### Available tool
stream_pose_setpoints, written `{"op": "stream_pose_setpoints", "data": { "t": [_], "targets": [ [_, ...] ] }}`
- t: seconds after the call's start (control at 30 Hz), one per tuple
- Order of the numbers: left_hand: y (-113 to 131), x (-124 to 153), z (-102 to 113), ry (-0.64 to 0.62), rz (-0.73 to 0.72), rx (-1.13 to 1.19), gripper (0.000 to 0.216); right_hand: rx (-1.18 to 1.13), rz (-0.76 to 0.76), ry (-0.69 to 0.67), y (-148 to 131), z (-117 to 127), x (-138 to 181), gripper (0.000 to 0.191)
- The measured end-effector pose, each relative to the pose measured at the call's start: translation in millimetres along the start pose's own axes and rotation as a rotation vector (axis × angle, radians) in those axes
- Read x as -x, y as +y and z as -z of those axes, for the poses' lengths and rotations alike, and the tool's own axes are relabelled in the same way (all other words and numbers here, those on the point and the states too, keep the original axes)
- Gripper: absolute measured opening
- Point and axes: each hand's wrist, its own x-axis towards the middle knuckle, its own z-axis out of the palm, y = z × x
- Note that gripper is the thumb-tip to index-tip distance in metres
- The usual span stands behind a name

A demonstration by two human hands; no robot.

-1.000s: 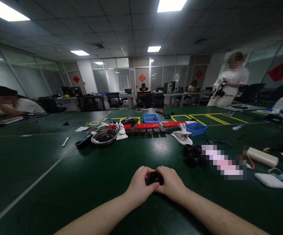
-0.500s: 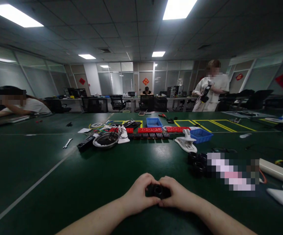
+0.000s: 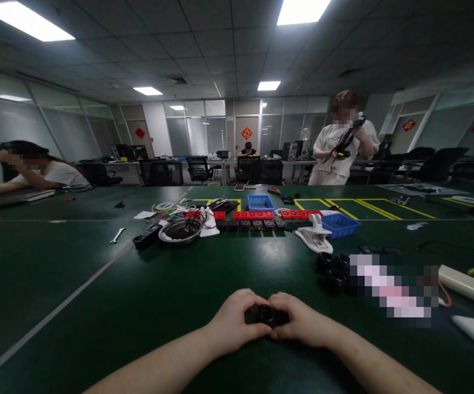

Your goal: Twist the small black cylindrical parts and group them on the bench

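Between my hands, low over the near part of the green table (image 3: 171, 284), is a small black part with a round opening (image 3: 267, 314). Its exact kind I cannot make out. My left hand (image 3: 237, 317) grips it from the left, thumb below and fingers above. From the right, my right hand (image 3: 298, 320) closes on the same part, and the fingertips of both hands meet around it. Much of the part is hidden by the fingers. To the right of my hands lie several black ring-shaped parts (image 3: 335, 277) beside a blurred-out patch.
Ahead stand a white clip-on stand (image 3: 314, 236), blue bins (image 3: 340, 225), red strips (image 3: 253, 215) and a round metal dish (image 3: 180, 231). A wrench (image 3: 117, 236) lies on the left. A beige cylinder (image 3: 468, 285) is at the right. Across the table a person (image 3: 345, 142) stands holding a black device.
The view has shifted slightly, and the black part's opening shows a little more to the right. Both hands keep their grip. The standing person has raised the black device.
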Motion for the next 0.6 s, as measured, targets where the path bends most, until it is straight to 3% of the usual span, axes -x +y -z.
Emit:
{"op": "stream_pose_setpoints", "data": {
  "t": [0.27, 0.5, 0.6],
  "targets": [
    [6.1, 1.2, -4.7, 0.075, 0.099, -0.008, 0.030, 0.118, -0.210, 0.196, -2.3, -17.3, -4.5, 0.028],
    [5.2, 0.0, -10.9, 0.160, 0.149, -0.048, 0.029, 0.398, -0.239, 0.297, -11.1, -24.7, -5.1, 0.029],
    [2.7, 0.0, -6.4, 0.109, 0.097, -0.016, 0.031, 0.311, -0.183, 0.269, -15.1, -20.2, -2.8, 0.035]
  ]
}}
